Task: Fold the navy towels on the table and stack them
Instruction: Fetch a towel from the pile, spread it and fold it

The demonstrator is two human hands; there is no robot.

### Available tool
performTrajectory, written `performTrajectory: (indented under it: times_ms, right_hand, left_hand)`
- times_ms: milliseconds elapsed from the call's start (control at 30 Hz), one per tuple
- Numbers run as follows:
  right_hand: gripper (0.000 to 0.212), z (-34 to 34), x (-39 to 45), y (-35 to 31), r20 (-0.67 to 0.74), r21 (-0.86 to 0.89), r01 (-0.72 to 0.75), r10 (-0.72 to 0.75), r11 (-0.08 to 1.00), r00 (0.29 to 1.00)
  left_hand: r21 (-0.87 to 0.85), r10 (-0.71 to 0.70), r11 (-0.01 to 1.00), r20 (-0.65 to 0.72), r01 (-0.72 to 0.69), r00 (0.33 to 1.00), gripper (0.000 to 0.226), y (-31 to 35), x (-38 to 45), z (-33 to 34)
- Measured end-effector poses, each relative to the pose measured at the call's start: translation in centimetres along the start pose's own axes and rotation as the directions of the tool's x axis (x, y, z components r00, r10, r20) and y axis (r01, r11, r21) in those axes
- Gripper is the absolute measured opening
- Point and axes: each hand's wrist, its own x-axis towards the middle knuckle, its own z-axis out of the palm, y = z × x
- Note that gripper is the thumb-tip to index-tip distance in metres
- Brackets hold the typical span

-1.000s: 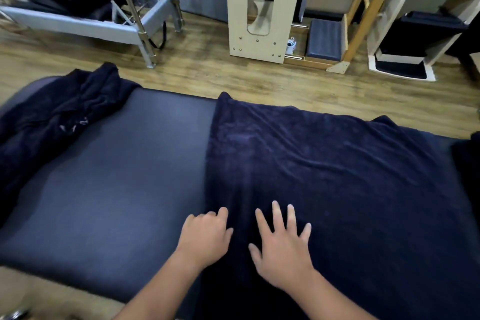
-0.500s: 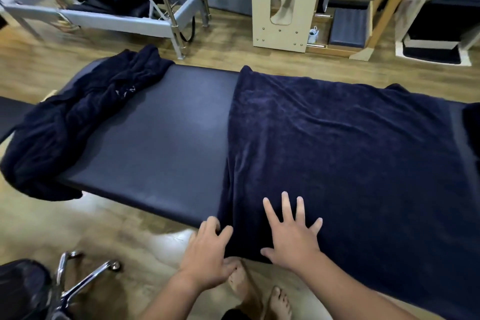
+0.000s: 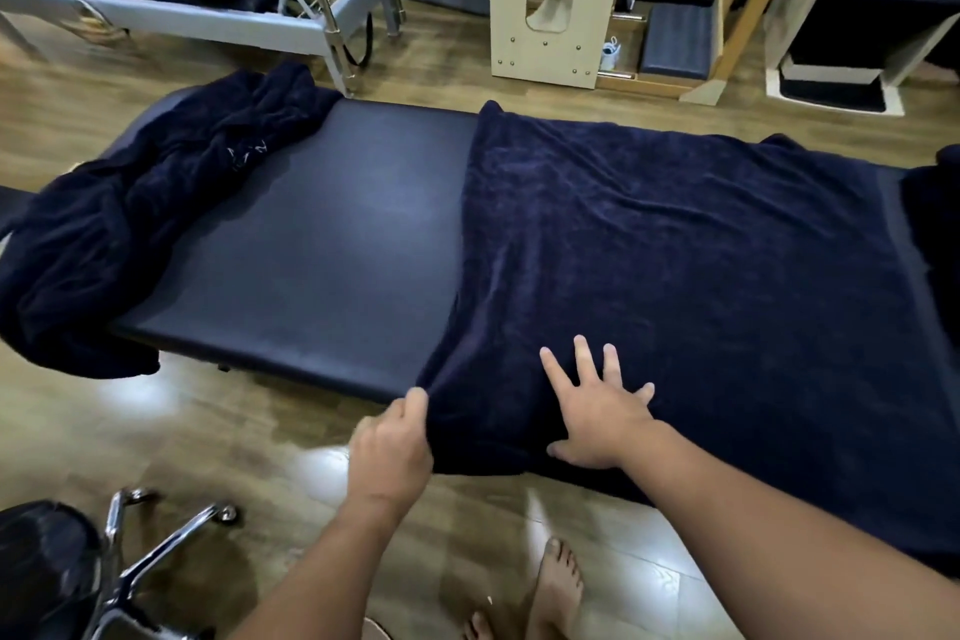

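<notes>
A large navy towel (image 3: 675,250) lies spread flat over the right half of the padded dark table (image 3: 322,250), its near edge hanging over the front side. My left hand (image 3: 392,447) grips the towel's near left corner at the table's front edge. Flat on the towel just to the right rests my right hand (image 3: 597,405), fingers spread. A second navy towel (image 3: 130,218) lies crumpled on the table's left end and droops over its side. Another dark cloth (image 3: 935,218) shows at the far right edge.
A wheeled chair base (image 3: 150,546) stands on the wooden floor at the lower left. My bare feet (image 3: 550,587) are close to the table's front. Exercise frames, a wooden panel (image 3: 550,0) and a ladder stand along the back.
The view pulled back from the table. My left hand slid off the towel's top to its near left corner and closed on it. My right hand stayed flat, near the front edge.
</notes>
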Motion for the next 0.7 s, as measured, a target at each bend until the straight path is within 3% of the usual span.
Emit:
performTrajectory:
  times_ms: [133,233,333,467,567,633,700]
  right_hand:
    - [0.124,-0.1,0.3,-0.9,0.003,0.036,-0.036,0.036,0.999,0.999]
    - [0.127,0.1,0.4,-1.5,0.011,0.036,-0.064,0.064,0.997,0.998]
    - [0.128,0.2,0.4,-1.9,0.019,0.036,-0.084,0.083,0.996,0.996]
    - [0.137,0.5,0.5,-2.5,0.036,-0.016,-0.123,0.124,0.992,0.992]
    - [0.140,0.6,0.4,-2.2,0.048,-0.014,-0.107,0.107,0.994,0.993]
    - [0.141,0.6,0.2,-1.7,0.051,-0.015,-0.086,0.087,0.996,0.995]
    - [0.143,0.9,0.0,-1.5,0.050,-0.024,-0.077,0.078,0.997,0.996]
  left_hand:
    - [0.067,0.076,0.995,-0.003,-0.076,0.997,0.068,-2.8,-0.8,-0.2]
    - [0.062,0.191,0.980,-0.041,-0.188,0.981,0.045,-2.8,-0.2,-1.0]
    - [0.119,0.191,0.977,-0.121,-0.177,0.974,0.034,-4.1,-0.6,-0.7]
    - [0.276,0.389,0.884,0.009,-0.377,0.921,0.045,-5.8,-1.7,0.9]
    - [0.334,0.514,0.790,0.098,-0.515,0.852,0.037,-7.3,-0.7,0.4]
    - [0.359,0.517,0.750,0.204,-0.555,0.831,0.037,-8.2,0.0,0.3]
    - [0.377,0.417,0.762,0.336,-0.526,0.845,0.044,-7.2,0.4,-0.3]
